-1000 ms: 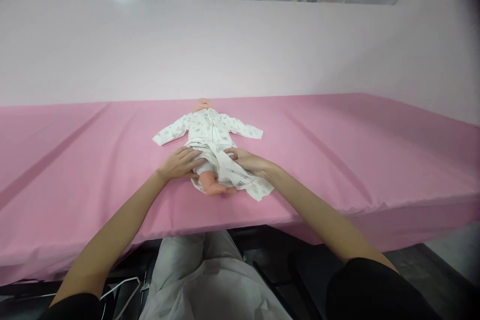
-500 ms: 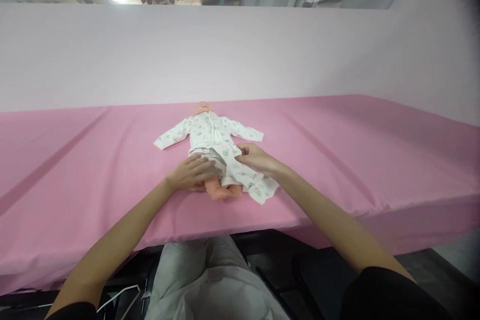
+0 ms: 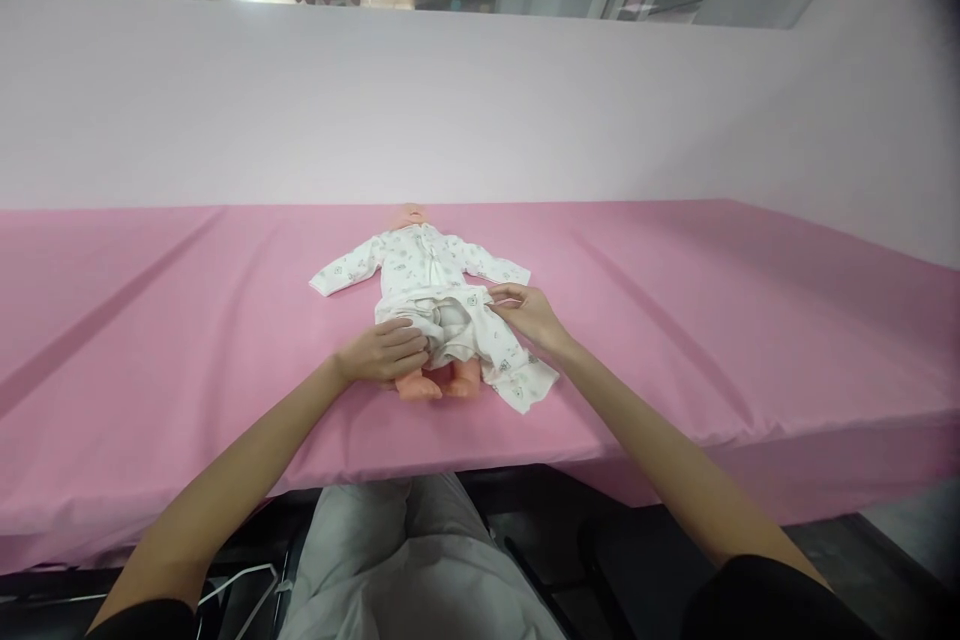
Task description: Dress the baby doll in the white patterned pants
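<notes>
A baby doll [image 3: 411, 215] lies on its back, head away from me, in a white printed long-sleeved top [image 3: 409, 258]. White printed baby pants [image 3: 510, 355] lie over its hips, one leg spread flat to the right. The doll's bare feet [image 3: 420, 387] stick out below the cloth, toward me. My left hand [image 3: 386, 350] is closed over bunched cloth at the left side of the pants; its thumb is hidden. At the right end of the waistband, my right hand [image 3: 521, 308] pinches the edge between thumb and fingers.
A pink sheet [image 3: 675, 320] covers the table, its front edge hanging just before my lap. Behind stands a white partition [image 3: 412, 100] with glass above it. Dark chairs [image 3: 637, 570] are under and beside the table at the lower right.
The doll's legs have come apart, and both feet now point toward me. Cloth has gathered under my left hand. My right hand has shifted slightly right along the waistband.
</notes>
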A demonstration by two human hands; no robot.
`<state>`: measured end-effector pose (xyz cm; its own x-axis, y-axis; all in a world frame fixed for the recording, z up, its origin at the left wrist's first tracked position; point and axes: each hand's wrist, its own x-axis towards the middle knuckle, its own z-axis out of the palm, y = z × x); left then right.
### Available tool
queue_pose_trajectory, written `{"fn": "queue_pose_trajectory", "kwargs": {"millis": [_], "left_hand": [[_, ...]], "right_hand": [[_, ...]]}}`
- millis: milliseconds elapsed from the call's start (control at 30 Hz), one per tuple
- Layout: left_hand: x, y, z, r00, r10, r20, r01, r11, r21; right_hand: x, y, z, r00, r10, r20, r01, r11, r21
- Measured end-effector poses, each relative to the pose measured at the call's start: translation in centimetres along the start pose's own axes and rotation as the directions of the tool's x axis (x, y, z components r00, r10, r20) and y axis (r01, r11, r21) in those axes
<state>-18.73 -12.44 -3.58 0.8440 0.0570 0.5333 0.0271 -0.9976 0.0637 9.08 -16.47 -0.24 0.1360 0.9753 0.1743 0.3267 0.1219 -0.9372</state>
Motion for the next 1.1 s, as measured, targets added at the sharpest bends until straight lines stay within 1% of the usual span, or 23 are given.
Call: {"fn": "queue_pose_trajectory", "kwargs": {"millis": [67, 100, 133, 167, 233, 267, 333, 433, 500, 600, 667, 733, 800, 900, 967, 1033, 1067, 1100], "left_hand": [[0.1, 0.2, 0.2, 1.000, 0.014, -0.022, -0.014, 1.000, -0.024], [0.2, 0.2, 0.2, 0.999, 0.025, -0.031, -0.025, 0.999, -0.022], [0.2, 0.2, 0.3, 0.999, 0.035, -0.034, -0.035, 0.999, -0.009], [0.2, 0.3, 0.3, 0.999, 0.045, -0.026, -0.044, 0.999, 0.019], [0.1, 0.2, 0.4, 0.998, 0.065, 0.021, -0.067, 0.991, 0.113], [0.1, 0.2, 0.5, 0.996, 0.076, 0.049, -0.083, 0.983, 0.163], [0.1, 0.1, 0.6, 0.992, 0.107, 0.071, -0.121, 0.967, 0.223], [0.1, -0.2, 0.7, 0.986, 0.164, 0.007, -0.162, 0.963, 0.216], [0.0, -0.3, 0.6, 0.983, 0.184, -0.019, -0.176, 0.959, 0.220], [0.1, -0.3, 0.3, 0.976, 0.216, -0.001, -0.209, 0.948, 0.241], [0.2, -0.3, 0.2, 0.974, 0.228, 0.007, -0.224, 0.952, 0.208], [0.4, -0.2, 0.1, 0.973, 0.232, 0.018, -0.231, 0.957, 0.177], [0.5, -0.2, 0.0, 0.966, 0.256, 0.033, -0.258, 0.946, 0.197], [0.5, -0.3, -0.2, 0.952, 0.304, 0.031, -0.303, 0.924, 0.232], [0.2, -0.3, -0.2, 0.948, 0.319, 0.016, -0.315, 0.926, 0.207], [0.0, 0.1, 0.1, 0.955, 0.295, -0.043, -0.284, 0.945, 0.162], [0.1, 0.4, 0.3, 0.962, 0.251, -0.107, -0.236, 0.963, 0.133], [0.2, 0.8, 0.6, 0.967, 0.168, -0.193, -0.153, 0.984, 0.089]], "right_hand": [[-0.3, -0.2, 0.5, 0.999, -0.029, -0.027, 0.028, 0.999, -0.042], [-0.4, -0.3, 0.7, 1.000, -0.005, 0.010, 0.006, 1.000, -0.025], [-0.5, -0.5, 1.0, 0.996, 0.049, 0.080, -0.051, 0.998, 0.021], [-0.7, -0.7, 1.3, 0.980, 0.114, 0.164, -0.129, 0.988, 0.082], [-0.9, -1.1, 1.8, 0.931, 0.201, 0.305, -0.273, 0.938, 0.215], [-1.1, -1.4, 2.0, 0.913, 0.206, 0.352, -0.312, 0.908, 0.280], [-1.4, -2.0, 2.3, 0.905, 0.155, 0.395, -0.319, 0.862, 0.393], [-1.6, -2.7, 2.6, 0.904, 0.069, 0.421, -0.286, 0.830, 0.479], [-1.4, -2.9, 2.5, 0.924, 0.051, 0.380, -0.245, 0.841, 0.483], [-0.9, -2.6, 1.9, 0.960, 0.028, 0.280, -0.138, 0.913, 0.385], [-0.6, -2.1, 1.4, 0.970, -0.016, 0.243, -0.060, 0.952, 0.299], [-0.3, -1.6, 1.1, 0.972, -0.056, 0.230, -0.001, 0.971, 0.240], [-0.2, -1.2, 1.2, 0.968, -0.090, 0.233, 0.043, 0.979, 0.199], [0.2, -0.9, 1.7, 0.957, -0.135, 0.258, 0.094, 0.982, 0.165], [0.6, -1.2, 2.2, 0.951, -0.165, 0.262, 0.126, 0.979, 0.161], [1.2, -1.7, 2.7, 0.942, -0.209, 0.264, 0.172, 0.972, 0.157], [1.6, -2.1, 2.8, 0.931, -0.234, 0.280, 0.199, 0.969, 0.147], [2.0, -2.5, 3.0, 0.917, -0.252, 0.310, 0.222, 0.967, 0.128]]}}
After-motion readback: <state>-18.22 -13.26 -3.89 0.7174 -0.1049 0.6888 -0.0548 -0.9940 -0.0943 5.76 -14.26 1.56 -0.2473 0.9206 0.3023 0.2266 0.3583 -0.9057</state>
